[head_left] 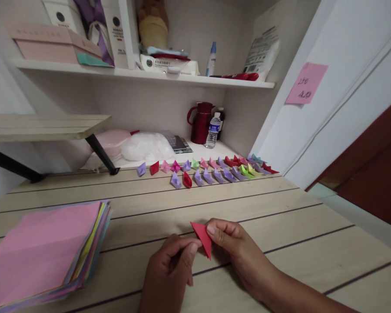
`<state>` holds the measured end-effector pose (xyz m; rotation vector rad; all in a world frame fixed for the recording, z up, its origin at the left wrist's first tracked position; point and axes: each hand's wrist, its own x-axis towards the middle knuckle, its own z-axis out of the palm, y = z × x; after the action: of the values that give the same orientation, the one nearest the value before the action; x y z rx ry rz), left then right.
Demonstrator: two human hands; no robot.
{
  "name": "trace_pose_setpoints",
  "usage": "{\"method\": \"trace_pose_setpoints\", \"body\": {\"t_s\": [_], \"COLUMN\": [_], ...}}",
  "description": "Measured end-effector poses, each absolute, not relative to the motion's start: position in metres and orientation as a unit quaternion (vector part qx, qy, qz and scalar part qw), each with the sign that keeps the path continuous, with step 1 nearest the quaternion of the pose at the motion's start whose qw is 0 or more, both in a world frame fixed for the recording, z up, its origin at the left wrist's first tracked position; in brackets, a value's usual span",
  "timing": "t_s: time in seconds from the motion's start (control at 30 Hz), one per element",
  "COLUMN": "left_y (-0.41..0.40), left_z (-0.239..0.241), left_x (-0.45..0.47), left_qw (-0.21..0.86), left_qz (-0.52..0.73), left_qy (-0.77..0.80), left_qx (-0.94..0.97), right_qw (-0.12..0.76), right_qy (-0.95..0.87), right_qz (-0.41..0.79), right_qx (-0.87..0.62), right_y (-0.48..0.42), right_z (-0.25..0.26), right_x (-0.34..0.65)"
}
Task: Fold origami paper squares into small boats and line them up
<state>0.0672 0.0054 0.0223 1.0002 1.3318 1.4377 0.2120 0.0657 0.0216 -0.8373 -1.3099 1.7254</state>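
Both my hands pinch a small folded red paper point(202, 237), a pointed triangular shape held just above the wooden table point(280, 213). My left hand point(169, 271) grips its lower left edge with thumb and fingers closed. My right hand point(231, 245) holds the upper right side, fingers curled over it. A stack of coloured paper sheets point(42, 250), pink on top, lies at the left near the table's front. Beyond my hands, two rows of several small folded paper boats point(205, 171) in purple, red, pink and green line the table's far edge.
A raised wooden board on black legs point(45, 126) juts in from the left. Behind the table a white ledge holds a dark red jug point(201, 121), a water bottle point(213, 130) and a white bag point(148, 147). A shelf above point(143, 74) carries boxes. A pink note point(306, 82) sticks on the right wall.
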Motion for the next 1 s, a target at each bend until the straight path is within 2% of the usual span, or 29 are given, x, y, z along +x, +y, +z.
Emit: {"method": "trace_pose_setpoints", "body": {"t_s": [0.27, 0.37, 0.53, 0.8, 1.0], "left_y": [0.009, 0.01, 0.011, 0.011, 0.022], "left_z": [0.017, 0.014, 0.007, 0.005, 0.004], "left_x": [0.057, 0.051, 0.055, 0.04, 0.04], "left_qw": [0.467, 0.51, 0.571, 0.486, 0.489], "left_qz": [0.553, 0.552, 0.596, 0.47, 0.489], "left_qy": [0.562, 0.521, 0.418, 0.498, 0.494], "left_qx": [0.401, 0.404, 0.38, 0.543, 0.527], "right_qw": [0.402, 0.389, 0.39, 0.308, 0.296], "right_qy": [-0.708, -0.694, -0.538, -0.492, -0.374], "right_qz": [0.465, 0.523, 0.685, 0.791, 0.866], "right_qx": [-0.347, -0.305, -0.297, -0.195, -0.153], "right_y": [0.057, 0.057, 0.063, 0.047, 0.056], "right_z": [0.024, 0.026, 0.027, 0.016, 0.008], "right_x": [0.21, 0.212, 0.217, 0.214, 0.201]}}
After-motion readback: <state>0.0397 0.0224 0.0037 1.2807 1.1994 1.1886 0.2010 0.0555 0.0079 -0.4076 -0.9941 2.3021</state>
